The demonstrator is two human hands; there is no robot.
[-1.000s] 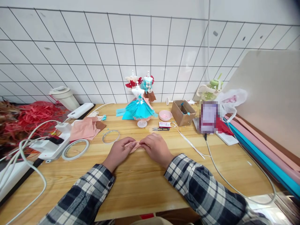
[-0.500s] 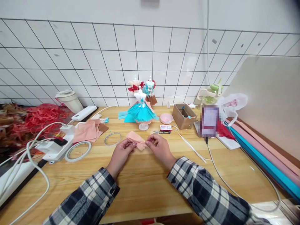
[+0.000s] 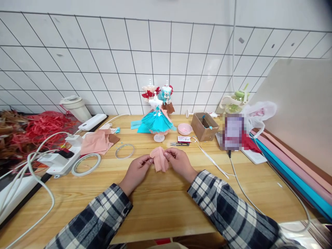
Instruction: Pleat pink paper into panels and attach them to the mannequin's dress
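Observation:
A piece of pleated pink paper or cloth (image 3: 160, 159) is held between my two hands above the wooden table. My left hand (image 3: 137, 172) pinches its left edge with thumb and forefinger. On the opposite side, my right hand (image 3: 181, 164) grips the upper right edge, fingers closed. Behind the piece stands a small white dress form (image 3: 156, 103) in a turquoise pleated skirt (image 3: 156, 121). Black snips (image 3: 180, 144) lie beside a small labelled box (image 3: 183, 139). A ring of tape (image 3: 125, 151) rests left of my hands.
Pink sheets (image 3: 97, 142), a larger tape roll (image 3: 86, 164) and a power strip (image 3: 67, 159) with cables lie left. Two more dress forms stand behind. A pink bowl (image 3: 185, 129), cardboard box (image 3: 204, 126), white strips (image 3: 213, 161) and a phone (image 3: 233, 133) are right.
The pink piece has turned from lying sideways to hanging down, its folds now fanned between my hands. Both hands have shifted slightly, and the view has tilted a little.

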